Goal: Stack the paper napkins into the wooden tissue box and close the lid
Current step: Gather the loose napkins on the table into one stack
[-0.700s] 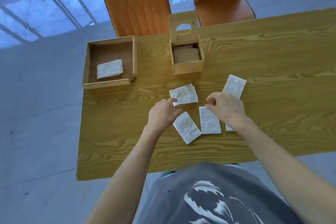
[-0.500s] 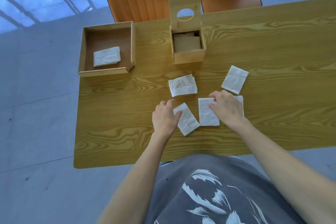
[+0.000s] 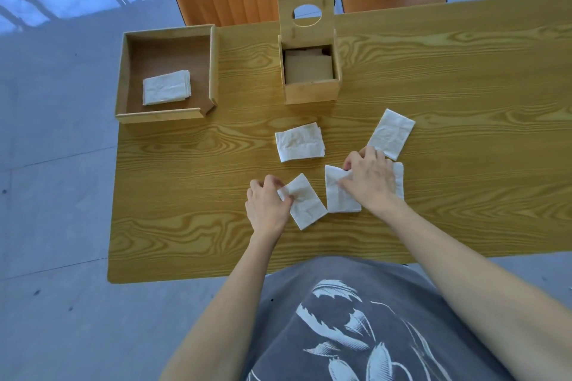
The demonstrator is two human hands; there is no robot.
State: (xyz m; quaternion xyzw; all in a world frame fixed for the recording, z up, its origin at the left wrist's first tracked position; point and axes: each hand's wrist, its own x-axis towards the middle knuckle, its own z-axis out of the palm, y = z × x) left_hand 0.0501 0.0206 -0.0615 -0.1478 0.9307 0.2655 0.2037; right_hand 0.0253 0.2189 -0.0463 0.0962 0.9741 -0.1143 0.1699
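Napkins lay loose on the wooden table (image 3: 464,77); tissue box (image 3: 311,91) stood open, lid (image 3: 305,9) upright.

I noted my left hand (image 3: 267,206) pinching the corner of a tilted napkin (image 3: 306,202), and my right hand (image 3: 370,181) pressed fingers-down on a second napkin (image 3: 337,195). Two more napkins lay nearer the box: one (image 3: 300,142) central, one (image 3: 391,133) right. Another napkin (image 3: 166,87) sat in the tray (image 3: 213,65), far left.

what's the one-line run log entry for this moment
phase: gathering napkins | left hand: pinching napkin | right hand: on napkin | tissue box: lid open, no napkins visible inside
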